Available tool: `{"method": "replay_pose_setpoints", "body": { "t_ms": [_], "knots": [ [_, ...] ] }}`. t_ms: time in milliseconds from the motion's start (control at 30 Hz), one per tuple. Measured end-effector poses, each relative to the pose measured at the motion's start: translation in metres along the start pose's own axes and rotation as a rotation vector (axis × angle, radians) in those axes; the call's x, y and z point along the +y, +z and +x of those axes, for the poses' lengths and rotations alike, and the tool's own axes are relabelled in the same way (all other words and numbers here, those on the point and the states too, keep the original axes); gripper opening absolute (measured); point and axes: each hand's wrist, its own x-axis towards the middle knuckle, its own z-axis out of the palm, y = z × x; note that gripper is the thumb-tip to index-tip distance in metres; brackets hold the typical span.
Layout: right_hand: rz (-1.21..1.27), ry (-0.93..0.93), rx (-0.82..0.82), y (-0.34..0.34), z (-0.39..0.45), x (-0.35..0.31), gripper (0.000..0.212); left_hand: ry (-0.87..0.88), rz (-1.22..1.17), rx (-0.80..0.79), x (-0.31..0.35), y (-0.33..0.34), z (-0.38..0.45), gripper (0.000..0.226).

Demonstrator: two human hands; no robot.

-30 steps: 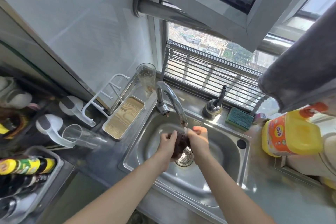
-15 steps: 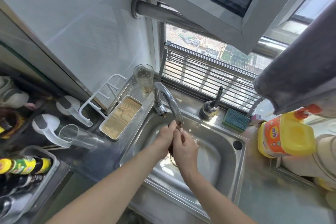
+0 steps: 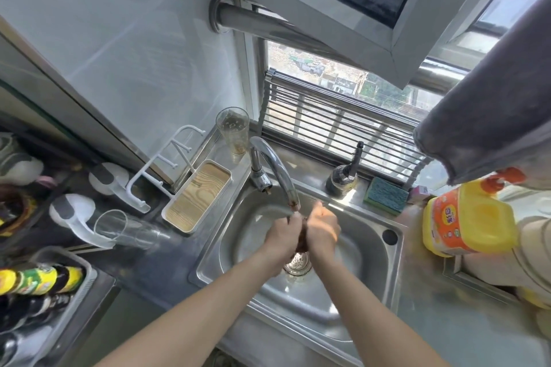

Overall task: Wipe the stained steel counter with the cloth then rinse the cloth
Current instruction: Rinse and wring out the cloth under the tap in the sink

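Note:
A dark brown cloth (image 3: 302,236) is bunched between my two hands over the steel sink (image 3: 351,301), just below the spout of the curved faucet (image 3: 275,171). My left hand (image 3: 281,234) grips its left side and my right hand (image 3: 323,228) grips its right side, fists pressed together. Most of the cloth is hidden by my fingers. The sink's drain strainer (image 3: 298,265) shows right beneath them. The steel counter (image 3: 465,325) runs around the sink.
A yellow detergent jug (image 3: 468,219) and a blue-green sponge (image 3: 386,195) sit right of the sink. A soap dispenser (image 3: 343,177) stands behind it. A tall glass (image 3: 233,131), a wood-patterned tray (image 3: 196,196) and a lying glass (image 3: 125,229) are left. A grey towel (image 3: 489,92) hangs upper right.
My hands have moved slightly and twisted against each other with the cloth still between them under the spout. The view has shifted a little.

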Motion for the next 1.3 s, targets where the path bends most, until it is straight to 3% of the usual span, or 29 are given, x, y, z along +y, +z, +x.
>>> {"method": "replay_pose_setpoints", "body": {
  "t_ms": [67, 167, 233, 367, 433, 533, 600, 667, 733, 767, 833, 900, 967, 1033, 1100, 1200, 1300],
  "knots": [
    [0.060, 0.000, 0.040, 0.005, -0.007, 0.007, 0.045, 0.018, 0.042, -0.028, 0.002, -0.003, 0.001, 0.040],
    [-0.033, -0.215, -0.045, 0.014, -0.052, 0.014, 0.045, -0.045, -0.077, -0.013, 0.006, -0.019, 0.015, 0.042],
    [-0.100, -0.262, -0.075, 0.015, -0.050, 0.021, 0.041, -0.078, -0.143, -0.023, 0.002, -0.020, 0.013, 0.041],
    [0.071, 0.056, -0.043, 0.006, 0.001, 0.034, 0.028, 0.017, -0.019, -0.164, -0.008, -0.006, -0.008, 0.034],
    [0.143, 0.184, -0.058, 0.003, 0.012, 0.041, 0.021, 0.061, -0.047, -0.159, -0.007, -0.007, -0.008, 0.026],
    [0.318, 0.459, -0.319, -0.011, 0.007, 0.036, 0.025, 0.030, -0.232, -0.095, -0.003, -0.019, 0.001, 0.009],
    [0.401, 0.508, -0.481, -0.025, 0.000, 0.032, 0.026, -0.010, -0.281, -0.081, -0.005, -0.025, 0.005, 0.021],
    [0.384, 0.391, -0.498, -0.029, -0.004, 0.029, 0.027, -0.053, -0.307, -0.095, -0.009, -0.028, 0.006, 0.026],
    [0.237, 0.141, -0.413, -0.033, -0.008, 0.025, 0.032, -0.126, -0.369, -0.099, -0.010, -0.030, 0.003, 0.016],
    [0.153, 0.008, -0.401, -0.035, -0.008, 0.024, 0.033, -0.165, -0.403, -0.125, -0.013, -0.030, 0.006, 0.022],
    [-0.106, -0.230, -0.478, -0.035, -0.008, 0.021, 0.023, -0.255, -0.465, -0.184, -0.017, -0.028, 0.010, 0.064],
    [-0.385, -0.361, -0.564, -0.036, -0.007, 0.019, 0.012, -0.241, -0.423, -0.223, -0.015, -0.026, 0.009, 0.062],
    [-0.401, -0.384, -0.464, -0.037, -0.002, 0.024, 0.003, -0.177, -0.352, -0.223, -0.016, -0.024, 0.007, 0.035],
    [-0.149, -0.232, -0.293, -0.035, -0.003, 0.030, 0.013, -0.111, -0.303, -0.161, -0.021, -0.018, 0.009, 0.025],
    [0.032, -0.082, -0.197, -0.023, -0.010, 0.036, 0.021, -0.067, -0.306, -0.096, -0.024, -0.012, 0.010, 0.027],
    [-0.001, -0.107, -0.154, 0.001, -0.031, 0.044, 0.043, -0.077, -0.326, -0.073, -0.025, -0.003, 0.008, 0.039],
    [0.180, 0.088, -0.116, 0.017, -0.015, 0.049, 0.037, -0.017, -0.242, -0.018, -0.027, 0.008, 0.001, 0.035]
  ]
}}
